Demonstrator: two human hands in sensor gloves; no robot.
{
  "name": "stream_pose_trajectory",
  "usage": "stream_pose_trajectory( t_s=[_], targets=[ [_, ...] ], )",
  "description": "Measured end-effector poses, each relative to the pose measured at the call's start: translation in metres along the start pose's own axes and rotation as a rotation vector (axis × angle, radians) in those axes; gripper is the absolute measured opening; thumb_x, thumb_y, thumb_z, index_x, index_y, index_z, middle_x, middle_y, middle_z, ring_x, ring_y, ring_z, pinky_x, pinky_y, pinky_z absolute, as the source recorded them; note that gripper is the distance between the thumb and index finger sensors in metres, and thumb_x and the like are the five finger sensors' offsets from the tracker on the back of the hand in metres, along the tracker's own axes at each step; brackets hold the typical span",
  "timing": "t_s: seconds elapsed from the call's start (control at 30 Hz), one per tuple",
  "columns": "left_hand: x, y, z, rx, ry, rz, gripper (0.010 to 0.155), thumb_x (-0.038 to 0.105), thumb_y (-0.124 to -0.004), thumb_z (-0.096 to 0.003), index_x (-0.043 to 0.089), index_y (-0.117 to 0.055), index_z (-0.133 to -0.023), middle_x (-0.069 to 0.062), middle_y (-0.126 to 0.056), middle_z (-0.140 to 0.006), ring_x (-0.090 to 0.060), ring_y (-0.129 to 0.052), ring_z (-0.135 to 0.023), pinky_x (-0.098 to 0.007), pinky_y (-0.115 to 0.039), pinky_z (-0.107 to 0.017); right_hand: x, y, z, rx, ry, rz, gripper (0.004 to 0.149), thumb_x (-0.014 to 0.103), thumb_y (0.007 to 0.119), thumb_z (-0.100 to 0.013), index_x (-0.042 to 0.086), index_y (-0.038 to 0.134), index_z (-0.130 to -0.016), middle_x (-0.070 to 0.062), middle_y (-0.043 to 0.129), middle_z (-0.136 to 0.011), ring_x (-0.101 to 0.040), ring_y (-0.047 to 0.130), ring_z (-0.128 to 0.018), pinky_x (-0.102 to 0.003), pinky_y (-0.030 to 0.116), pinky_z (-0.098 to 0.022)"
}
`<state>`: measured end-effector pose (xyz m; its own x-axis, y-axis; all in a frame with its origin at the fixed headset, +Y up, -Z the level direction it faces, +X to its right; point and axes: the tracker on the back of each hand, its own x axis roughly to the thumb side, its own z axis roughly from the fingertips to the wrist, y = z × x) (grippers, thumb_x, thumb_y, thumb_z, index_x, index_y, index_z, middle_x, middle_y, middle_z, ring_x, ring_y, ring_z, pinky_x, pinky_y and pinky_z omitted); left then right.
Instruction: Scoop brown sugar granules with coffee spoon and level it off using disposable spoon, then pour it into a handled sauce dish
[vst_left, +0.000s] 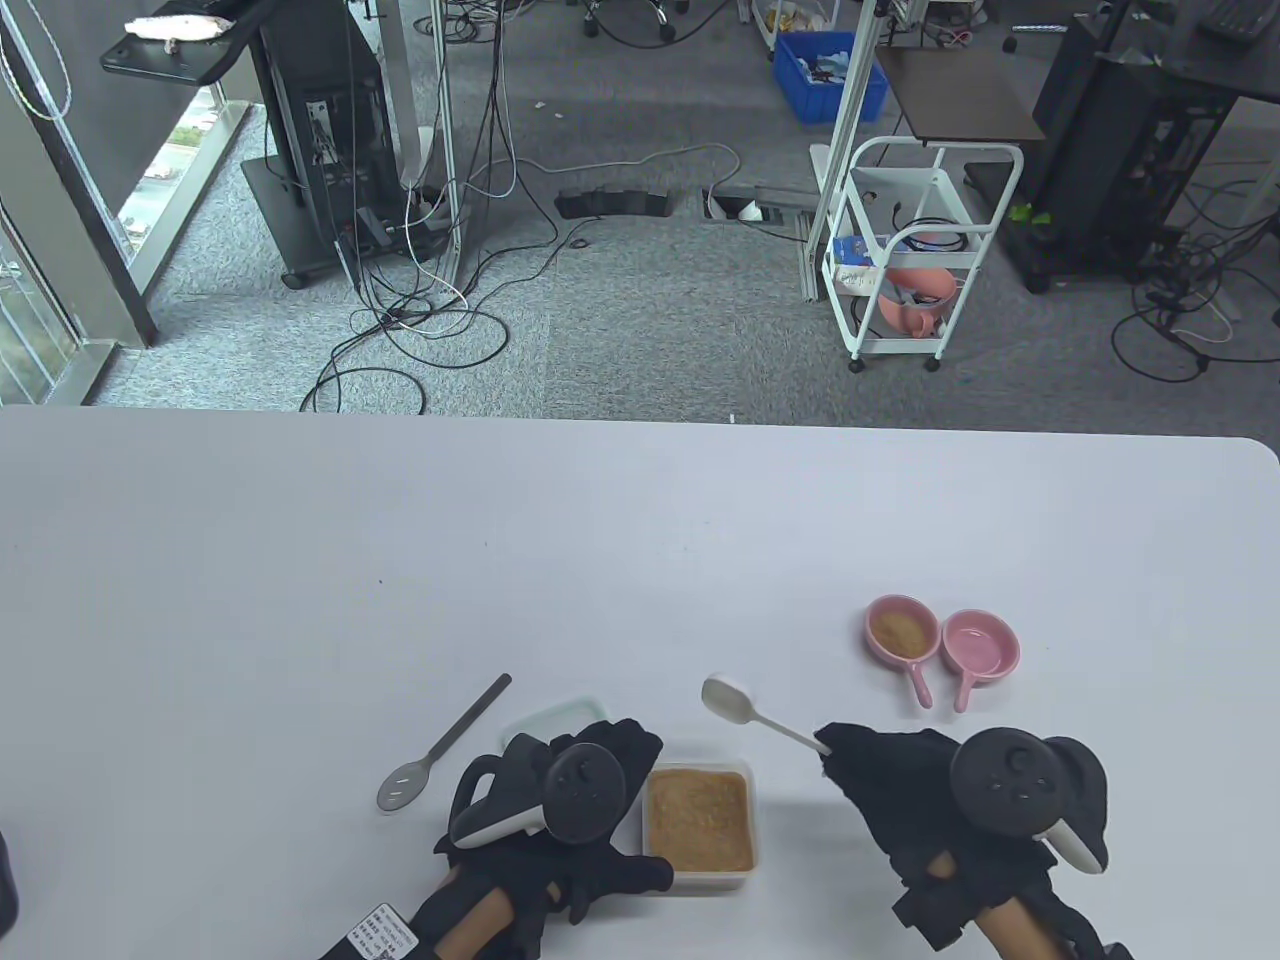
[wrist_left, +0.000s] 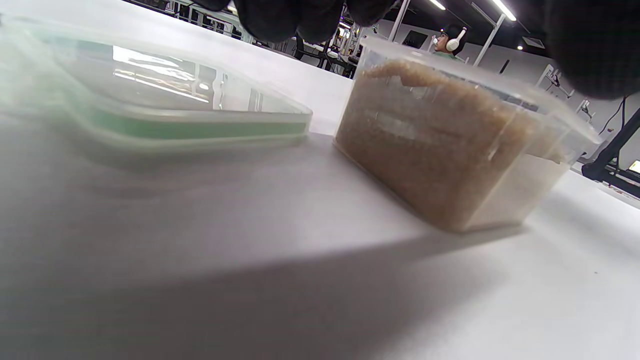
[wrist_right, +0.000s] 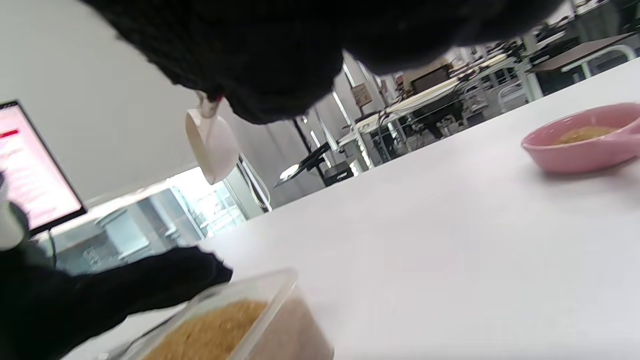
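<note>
Table view: my right hand pinches the white spoon, raised and empty. My left hand steadies the sugar container.

Left wrist view: that grip's closure cannot be told; container could slide.

Right wrist view: the filled pink dish sits well apart; spilling risk.

Overhead table view, looking down from near edge. Both wrist views low, close above white tabletop, sharing clear plastic tub of brown sugar from opposite sides.
</note>
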<state>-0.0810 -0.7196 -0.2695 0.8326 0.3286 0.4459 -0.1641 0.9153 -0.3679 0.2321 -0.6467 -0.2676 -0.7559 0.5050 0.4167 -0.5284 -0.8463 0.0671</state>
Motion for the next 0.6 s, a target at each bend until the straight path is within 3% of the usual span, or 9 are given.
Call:
stream_pose_trajectory(
  t_s=[0.23,0.6],
  targets=[
    [0.001,-0.002,-0.002,-0.016,0.005,-0.002,0.108,0.085,-0.069,-0.0315,0.031,-0.026,-0.115,0.002,-0.031,-0.124,-0.032,-0.042,-0.120,-0.051,-0.039,-0.085,0.024,0.020,-0.002,0.104,-0.103,0.212,0.042,0.037,0.086,-0.045,0.018,0.094,-0.082,0.000,0.100,-0.039,-0.023,0.092,-0.015,-0.049,0.079,-0.036],
    [0.000,-0.004,-0.003,-0.036,0.004,0.021,0.107,0.084,-0.070,-0.0325,0.031,-0.027,-0.116,0.002,-0.032,-0.124,-0.032,-0.043,-0.120,-0.051,-0.040,-0.085,0.054,0.030,0.006,0.027,-0.217,0.524,0.042,0.036,0.090,-0.043,0.017,0.096,-0.080,-0.001,0.102,-0.037,-0.024,0.093,-0.013,-0.049,0.079,-0.035]
  ],
)
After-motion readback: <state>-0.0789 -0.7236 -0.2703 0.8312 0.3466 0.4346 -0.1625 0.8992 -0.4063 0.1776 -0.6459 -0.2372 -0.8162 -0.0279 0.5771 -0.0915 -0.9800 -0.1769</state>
